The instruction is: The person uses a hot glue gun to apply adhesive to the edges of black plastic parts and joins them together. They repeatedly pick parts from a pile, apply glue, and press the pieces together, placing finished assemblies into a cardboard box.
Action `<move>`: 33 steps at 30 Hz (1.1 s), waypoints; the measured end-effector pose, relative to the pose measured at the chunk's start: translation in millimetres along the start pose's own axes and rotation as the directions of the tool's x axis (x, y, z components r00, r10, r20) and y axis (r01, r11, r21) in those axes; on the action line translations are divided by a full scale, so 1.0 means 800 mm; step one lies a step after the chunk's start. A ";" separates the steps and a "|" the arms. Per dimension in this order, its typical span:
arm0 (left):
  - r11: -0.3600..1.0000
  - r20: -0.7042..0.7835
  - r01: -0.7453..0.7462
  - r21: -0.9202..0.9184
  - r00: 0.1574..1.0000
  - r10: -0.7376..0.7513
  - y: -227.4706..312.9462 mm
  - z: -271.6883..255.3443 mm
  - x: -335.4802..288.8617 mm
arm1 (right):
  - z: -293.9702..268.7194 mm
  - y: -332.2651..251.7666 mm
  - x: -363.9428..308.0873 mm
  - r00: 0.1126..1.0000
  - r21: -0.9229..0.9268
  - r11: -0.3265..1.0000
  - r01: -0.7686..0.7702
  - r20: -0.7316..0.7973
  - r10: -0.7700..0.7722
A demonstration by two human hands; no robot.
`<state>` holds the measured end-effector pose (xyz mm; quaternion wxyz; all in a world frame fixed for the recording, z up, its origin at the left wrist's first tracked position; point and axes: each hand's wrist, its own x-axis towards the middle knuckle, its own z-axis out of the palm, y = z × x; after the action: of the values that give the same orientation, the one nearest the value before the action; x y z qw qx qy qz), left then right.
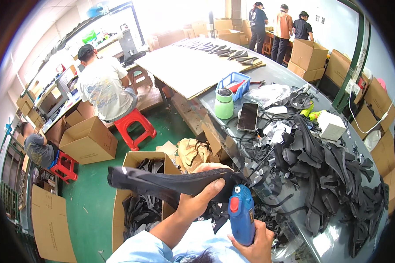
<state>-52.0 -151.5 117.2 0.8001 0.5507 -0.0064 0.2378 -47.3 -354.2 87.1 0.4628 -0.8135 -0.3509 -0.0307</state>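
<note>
A long, curved black strip of fabric-like material (158,180) stretches leftward from my left hand (202,193). The thumb lies on top of it and the other fingers are behind, gripping it near its right end. In my right hand (256,245) is a blue handheld power tool (243,221) with a red button, held by its lower body. The tool's head is close to the strip's right end; its working tip is hidden, so I cannot tell whether they touch. Under the strip stands an open cardboard box (118,215) with similar black pieces in it.
On the grey table (329,245) at right lie a heap of black pieces (316,175), a phone (248,116), a green bottle (224,104), a blue basket (241,83) and a white box (331,125). A person (107,85) sits on a red stool (135,127); others work farther back.
</note>
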 end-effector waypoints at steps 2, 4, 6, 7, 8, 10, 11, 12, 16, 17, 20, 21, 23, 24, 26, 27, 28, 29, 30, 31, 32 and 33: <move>0.999 0.014 0.045 -0.003 0.999 -0.044 0.002 0.001 0.001 | 0.000 0.000 0.000 1.000 0.008 1.000 -0.002 -0.002 0.002; 0.995 0.029 0.100 -0.018 0.995 -0.099 0.007 0.002 0.002 | 0.000 0.002 0.000 1.000 -0.007 1.000 0.003 -0.003 -0.003; 0.987 0.058 0.109 0.119 0.992 -0.116 0.016 0.001 0.006 | 0.000 0.006 -0.001 1.000 -0.045 0.999 0.016 -0.003 -0.016; 0.976 0.073 0.109 0.188 0.990 -0.124 0.020 -0.001 0.008 | 0.000 0.005 -0.002 1.000 -0.062 0.998 0.017 -0.010 -0.018; 0.962 0.089 0.104 0.251 0.988 -0.130 0.021 -0.005 0.009 | -0.001 0.005 -0.002 1.000 -0.079 0.997 0.018 -0.016 -0.020; 0.923 0.121 0.091 0.374 0.982 -0.145 0.022 -0.012 0.013 | -0.001 0.005 -0.002 0.999 -0.113 0.993 0.033 -0.021 -0.036; 0.886 0.174 0.089 0.456 0.967 -0.186 0.030 -0.013 0.019 | -0.001 0.006 -0.002 0.999 -0.130 0.990 0.047 -0.019 -0.050; 0.842 0.222 0.081 0.533 0.947 -0.231 0.041 -0.013 0.027 | -0.002 0.007 -0.003 0.998 -0.147 0.987 0.061 -0.017 -0.064; 0.695 0.332 -0.083 0.714 0.914 -0.233 0.047 -0.017 0.036 | -0.002 0.008 -0.003 0.995 -0.156 0.983 0.096 0.003 -0.097; 0.645 0.382 -0.175 0.744 0.903 -0.195 0.046 -0.018 0.038 | -0.002 0.008 -0.004 0.996 -0.146 0.985 0.095 0.011 -0.094; 0.600 0.486 -0.284 0.748 0.850 -0.204 0.033 -0.029 0.044 | -0.002 0.006 -0.003 0.996 -0.085 0.992 0.090 0.037 -0.087; 0.609 0.517 -0.319 0.727 0.837 -0.180 0.027 -0.031 0.043 | -0.003 0.004 -0.002 0.995 -0.059 0.994 0.089 0.045 -0.087; 0.644 0.525 -0.340 0.685 0.843 -0.113 0.012 -0.034 0.037 | -0.003 0.001 -0.001 0.996 -0.015 0.998 0.054 0.067 -0.053; 0.653 0.545 -0.390 0.650 0.837 -0.043 0.000 -0.034 0.036 | -0.004 -0.001 0.000 0.996 0.007 0.999 0.036 0.079 -0.037; 0.620 0.595 -0.451 0.641 0.803 -0.031 -0.008 -0.033 0.036 | -0.006 -0.004 0.002 0.995 0.051 0.998 0.021 0.092 -0.026; 0.642 0.586 -0.447 0.623 0.811 -0.004 -0.011 -0.030 0.035 | -0.007 -0.005 0.002 0.995 0.073 0.997 0.013 0.099 -0.020; 0.665 0.575 -0.444 0.601 0.818 0.026 -0.016 -0.027 0.031 | -0.006 -0.006 0.003 0.994 0.102 0.995 -0.008 0.111 -0.004; 0.688 0.563 -0.441 0.577 0.825 0.056 -0.020 -0.026 0.029 | -0.006 -0.008 0.003 0.992 0.131 0.991 -0.029 0.122 0.013; 0.680 0.559 -0.405 0.612 0.829 -0.010 -0.023 -0.027 0.028 | -0.005 -0.009 0.004 0.991 0.159 0.986 -0.050 0.134 0.029; 0.675 0.553 -0.404 0.617 0.833 -0.007 -0.028 -0.028 0.027 | -0.006 -0.011 0.004 0.990 0.178 0.983 -0.053 0.135 0.029; 0.671 0.548 -0.403 0.622 0.837 -0.005 -0.033 -0.029 0.025 | -0.007 -0.013 0.005 0.990 0.197 0.979 -0.055 0.135 0.029; 0.667 0.542 -0.402 0.627 0.840 -0.002 -0.038 -0.029 0.021 | -0.008 -0.015 0.006 0.990 0.216 0.975 -0.058 0.135 0.029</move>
<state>-31.1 -133.4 86.4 0.4563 0.8562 -0.1820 0.1599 -49.1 -353.0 101.0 0.5262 -0.7651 -0.3640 0.0719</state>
